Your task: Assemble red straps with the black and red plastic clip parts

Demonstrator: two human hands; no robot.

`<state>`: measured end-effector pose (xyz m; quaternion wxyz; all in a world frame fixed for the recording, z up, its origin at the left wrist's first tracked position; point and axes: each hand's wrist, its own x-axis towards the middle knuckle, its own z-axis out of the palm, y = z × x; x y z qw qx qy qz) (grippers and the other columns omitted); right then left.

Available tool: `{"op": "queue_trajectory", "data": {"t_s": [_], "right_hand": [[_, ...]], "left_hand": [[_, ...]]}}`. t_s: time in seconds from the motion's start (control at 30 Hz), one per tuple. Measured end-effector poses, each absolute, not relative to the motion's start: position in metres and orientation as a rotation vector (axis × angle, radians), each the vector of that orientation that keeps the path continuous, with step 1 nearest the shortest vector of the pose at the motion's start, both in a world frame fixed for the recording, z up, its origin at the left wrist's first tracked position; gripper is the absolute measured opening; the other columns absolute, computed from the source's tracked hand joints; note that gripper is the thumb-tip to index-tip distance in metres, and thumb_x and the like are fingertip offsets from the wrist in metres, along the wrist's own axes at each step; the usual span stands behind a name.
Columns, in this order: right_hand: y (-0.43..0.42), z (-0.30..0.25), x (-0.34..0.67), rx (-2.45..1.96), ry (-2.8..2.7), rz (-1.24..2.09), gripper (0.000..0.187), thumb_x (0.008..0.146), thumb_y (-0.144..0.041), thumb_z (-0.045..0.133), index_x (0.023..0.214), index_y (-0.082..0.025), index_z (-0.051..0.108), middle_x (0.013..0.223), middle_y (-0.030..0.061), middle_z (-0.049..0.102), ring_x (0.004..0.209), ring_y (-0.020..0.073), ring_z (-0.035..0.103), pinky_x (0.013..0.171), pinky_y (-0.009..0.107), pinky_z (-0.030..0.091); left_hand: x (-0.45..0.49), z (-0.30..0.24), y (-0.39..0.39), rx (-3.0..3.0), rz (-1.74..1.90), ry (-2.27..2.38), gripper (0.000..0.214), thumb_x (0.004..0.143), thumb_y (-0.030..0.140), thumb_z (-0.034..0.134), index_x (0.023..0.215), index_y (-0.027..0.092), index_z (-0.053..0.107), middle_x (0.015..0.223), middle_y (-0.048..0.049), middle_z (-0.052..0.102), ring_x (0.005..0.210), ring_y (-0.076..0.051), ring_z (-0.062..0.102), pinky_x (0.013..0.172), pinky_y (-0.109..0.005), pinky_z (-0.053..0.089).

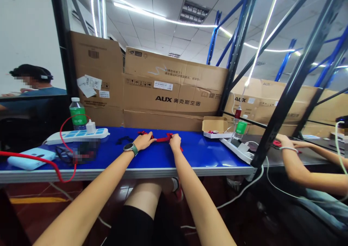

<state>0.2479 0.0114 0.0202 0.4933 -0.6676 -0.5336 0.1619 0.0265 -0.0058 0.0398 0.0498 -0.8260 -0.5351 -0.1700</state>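
Observation:
A red ribbon-like strip (162, 139) stretches between my two hands, low over the blue tabletop (202, 154). My left hand (144, 141), with a watch on its wrist, is closed on the strip's left part, and more red material shows behind the fingers. My right hand (175, 142) pinches the other end, where a bunched red piece sticks up beside the thumb. A small dark strap-like item (124, 140) lies left of my left hand. The fingertips are partly hidden, and the strip's exact kind is too small to tell.
On the left are a power strip (102, 132), a bottle (78, 113), a light blue box-shaped device (32, 159) and a red cable (56, 168). At the right stand an open small box (216, 126) and another power strip (236, 150). Cardboard backs the table. Other people sit on both sides.

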Motion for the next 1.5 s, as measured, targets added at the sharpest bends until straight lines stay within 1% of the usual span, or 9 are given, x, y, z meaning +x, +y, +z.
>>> {"op": "queue_trajectory", "data": {"t_s": [0.13, 0.37, 0.53, 0.7, 0.8, 1.0, 1.23, 1.33, 1.5], "right_hand": [[0.020, 0.018, 0.245, -1.487, -1.249, 0.424, 0.029, 0.071, 0.003, 0.060, 0.094, -0.015, 0.065, 0.085, 0.0124, 0.073, 0.096, 0.0285, 0.073, 0.088, 0.034, 0.053], [0.025, 0.013, 0.238, -1.318, -1.369, 0.638, 0.016, 0.077, -0.004, 0.061, 0.079, -0.019, 0.065, 0.059, -0.0023, 0.067, 0.055, 0.0176, 0.070, 0.067, 0.027, 0.056], [0.022, 0.014, 0.234, -1.196, -1.275, 0.729, 0.014, 0.075, -0.010, 0.064, 0.086, -0.018, 0.065, 0.062, -0.0016, 0.070, 0.054, 0.0166, 0.071, 0.053, 0.022, 0.053], [0.020, 0.015, 0.236, -1.202, -1.318, 0.786, 0.009, 0.070, -0.013, 0.065, 0.078, -0.016, 0.069, 0.057, -0.0004, 0.069, 0.056, 0.0173, 0.071, 0.055, 0.022, 0.053], [0.019, 0.016, 0.239, -1.252, -1.447, 0.662, 0.013, 0.076, -0.018, 0.061, 0.076, -0.017, 0.073, 0.051, -0.0027, 0.063, 0.053, 0.0152, 0.066, 0.056, 0.021, 0.052], [0.023, 0.015, 0.238, -1.195, -1.398, 0.606, 0.021, 0.086, -0.022, 0.051, 0.091, -0.019, 0.071, 0.054, -0.0052, 0.058, 0.045, 0.0133, 0.058, 0.054, 0.023, 0.051], [0.026, 0.018, 0.233, -1.045, -1.264, 0.824, 0.023, 0.086, -0.029, 0.051, 0.091, -0.017, 0.070, 0.068, -0.0004, 0.068, 0.059, 0.0148, 0.069, 0.061, 0.023, 0.053], [0.020, 0.022, 0.229, -0.943, -1.206, 1.020, 0.023, 0.080, -0.035, 0.064, 0.089, -0.015, 0.070, 0.074, 0.0032, 0.072, 0.067, 0.0165, 0.071, 0.065, 0.024, 0.054], [0.011, 0.025, 0.225, -0.698, -1.299, 1.013, 0.047, 0.061, -0.038, 0.085, 0.101, -0.017, 0.073, 0.087, 0.0042, 0.075, 0.079, 0.0173, 0.070, 0.071, 0.026, 0.055]], "left_hand": [[0.022, 0.029, -0.007, -2.437, -0.760, -1.522, 0.032, 0.102, 0.048, 0.042, 0.109, 0.020, 0.055, 0.112, -0.0157, 0.072, 0.106, -0.029, 0.068, 0.083, -0.033, 0.046], [0.011, 0.024, -0.011, -2.438, -0.906, -1.647, 0.029, 0.100, 0.047, 0.048, 0.109, 0.021, 0.056, 0.106, -0.0140, 0.072, 0.101, -0.031, 0.070, 0.082, -0.034, 0.044], [0.003, 0.025, -0.011, -2.397, -1.010, -1.693, 0.030, 0.101, 0.047, 0.046, 0.113, 0.021, 0.055, 0.105, -0.0136, 0.073, 0.102, -0.030, 0.070, 0.082, -0.033, 0.045], [0.000, 0.024, -0.010, -2.378, -1.057, -1.739, 0.030, 0.101, 0.046, 0.046, 0.114, 0.021, 0.055, 0.107, -0.0135, 0.073, 0.106, -0.029, 0.068, 0.085, -0.034, 0.045], [0.000, 0.024, -0.010, -2.370, -1.087, -1.753, 0.028, 0.101, 0.044, 0.046, 0.115, 0.021, 0.055, 0.108, -0.0135, 0.072, 0.107, -0.029, 0.068, 0.087, -0.035, 0.044], [0.001, 0.020, -0.006, -2.478, -1.172, -1.616, 0.029, 0.097, 0.047, 0.054, 0.111, 0.022, 0.059, 0.104, -0.0092, 0.072, 0.097, -0.026, 0.069, 0.086, -0.034, 0.047], [0.003, 0.019, -0.003, -2.700, -1.323, -1.291, 0.036, 0.085, 0.053, 0.067, 0.104, 0.022, 0.070, 0.104, -0.0067, 0.073, 0.097, -0.024, 0.067, 0.091, -0.034, 0.050], [0.005, 0.020, -0.004, -2.715, -1.398, -1.278, 0.036, 0.083, 0.051, 0.070, 0.104, 0.022, 0.072, 0.102, -0.0058, 0.074, 0.094, -0.023, 0.067, 0.089, -0.033, 0.050], [0.007, 0.024, -0.007, -2.697, -1.533, -1.276, 0.037, 0.084, 0.048, 0.071, 0.109, 0.020, 0.074, 0.103, -0.0066, 0.070, 0.093, -0.022, 0.065, 0.089, -0.034, 0.051]]}}
